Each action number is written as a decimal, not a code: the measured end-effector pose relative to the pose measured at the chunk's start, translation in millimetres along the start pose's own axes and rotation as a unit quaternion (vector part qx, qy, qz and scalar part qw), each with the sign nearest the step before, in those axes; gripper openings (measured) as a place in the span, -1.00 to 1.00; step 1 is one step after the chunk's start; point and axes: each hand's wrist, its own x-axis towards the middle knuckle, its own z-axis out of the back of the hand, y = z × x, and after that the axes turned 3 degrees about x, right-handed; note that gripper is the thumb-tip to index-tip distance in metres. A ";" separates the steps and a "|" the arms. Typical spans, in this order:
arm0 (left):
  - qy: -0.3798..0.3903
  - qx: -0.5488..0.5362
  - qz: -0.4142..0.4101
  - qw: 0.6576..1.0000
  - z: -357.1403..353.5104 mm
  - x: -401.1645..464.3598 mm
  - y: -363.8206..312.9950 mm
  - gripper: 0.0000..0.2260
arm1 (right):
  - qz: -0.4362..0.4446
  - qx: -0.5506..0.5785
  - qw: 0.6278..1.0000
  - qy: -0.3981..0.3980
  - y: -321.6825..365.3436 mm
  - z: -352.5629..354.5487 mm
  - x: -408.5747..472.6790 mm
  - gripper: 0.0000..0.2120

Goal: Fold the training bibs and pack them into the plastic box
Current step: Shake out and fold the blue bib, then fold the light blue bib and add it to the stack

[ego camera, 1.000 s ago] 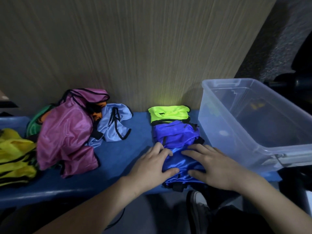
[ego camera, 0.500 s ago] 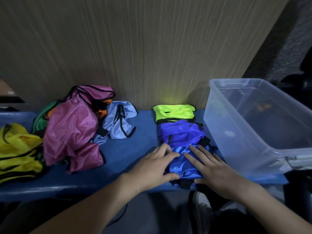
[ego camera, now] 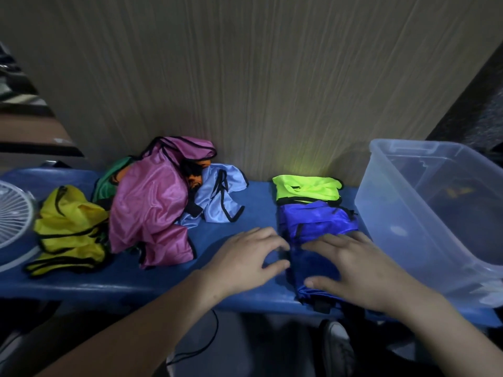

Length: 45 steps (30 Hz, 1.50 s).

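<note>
Right, head view only, so one pass:

Right hand: your right hand (ego camera: 362, 265) lies flat on the near end of the blue bib (ego camera: 317, 227), fingers straight and spread, gripping nothing. Looks like it's pinning the fold so the slippery fabric doesn't spring open.

Left hand: your left hand (ego camera: 245, 259) sits at the bib's left edge, fingers loosely bent with the tips touching the cloth, thumb on the bench (ego camera: 141, 278). No pinch that I can see; I'd read it as squaring up the side edge.

Blue bib: folded into a narrow strip running away from you, near end hanging just over the bench's front edge. Not in the box yet.

Neon bib: the neon yellow bib (ego camera: 306, 187) is already folded and lies against the wall, touching the far end of the blue one. Probably staged there so both go in together.

Box: the clear plastic box (ego camera: 386, 213) stands just right of the blue bib, lid off; I can't see any bibs in it. Close by, so the transfer is short.

Unfolded pile: pink bib (ego camera: 148, 213), light blue bib (ego camera: 220, 197), yellow bib (ego camera: 68, 229) and a green one (ego camera: 104, 180) half hidden behind, all crumpled on the left, well apart from the folded pair.

Progress: early, I'd say; two folded, none packed.

Other: a white fan grille (ego camera: 11, 213) at the far left edge.
</note>
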 end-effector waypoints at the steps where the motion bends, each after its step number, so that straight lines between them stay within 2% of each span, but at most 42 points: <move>1: -0.006 0.002 0.012 1.000 3.9 -2.9 5.9 -0.73 | 0.005 0.008 1.000 -0.013 8.0 0.3 7.5 -0.24; 3: -0.013 0.005 0.045 0.999 10.7 -9.9 20.3 -0.78 | 0.017 0.026 0.999 -0.028 22.5 -0.9 24.5 -0.31; 8: -0.050 0.001 0.130 0.990 19.2 -32.3 63.6 -0.86 | 0.044 0.036 0.998 -0.029 53.8 -7.0 70.8 -0.33; 12: -0.064 0.022 0.187 0.980 19.6 -49.8 98.2 -0.85 | 0.053 0.047 0.996 -0.045 73.7 -22.0 104.9 -0.52; 21: -0.114 0.043 0.259 0.958 29.7 -53.8 135.8 -0.86 | 0.014 0.087 0.995 -0.044 100.1 -51.7 178.1 -0.45; 26: -0.114 0.016 0.285 0.952 34.5 -48.9 146.1 -0.68 | 0.011 0.064 0.995 -0.074 102.2 -60.4 198.0 -0.51; 30: -0.109 0.007 0.274 0.955 36.6 -45.8 150.3 -0.63 | -0.001 0.049 0.992 -0.117 98.9 -59.5 199.9 -0.72; 35: -0.064 0.079 0.273 0.957 34.2 -44.2 148.9 -0.68 | -0.035 0.088 0.993 -0.077 98.0 -48.7 182.0 -0.83; 39: -0.057 0.113 0.255 0.959 34.6 -44.2 142.0 -0.79 | -0.037 0.110 0.992 -0.052 91.0 -34.5 158.2 -0.86; 42: -0.087 0.110 0.201 0.969 33.1 -43.8 130.7 -0.97 | 0.023 0.150 0.986 -0.077 84.1 -23.4 137.8 -0.78; 43: -0.096 0.105 0.178 0.974 31.3 -43.3 126.4 -0.95 | 0.045 0.155 0.983 -0.082 80.4 -22.0 132.1 -0.72; 45: -0.092 0.095 0.136 0.982 27.4 -43.4 116.8 -0.75 | 0.059 0.184 0.977 -0.087 72.1 -19.1 121.7 -0.64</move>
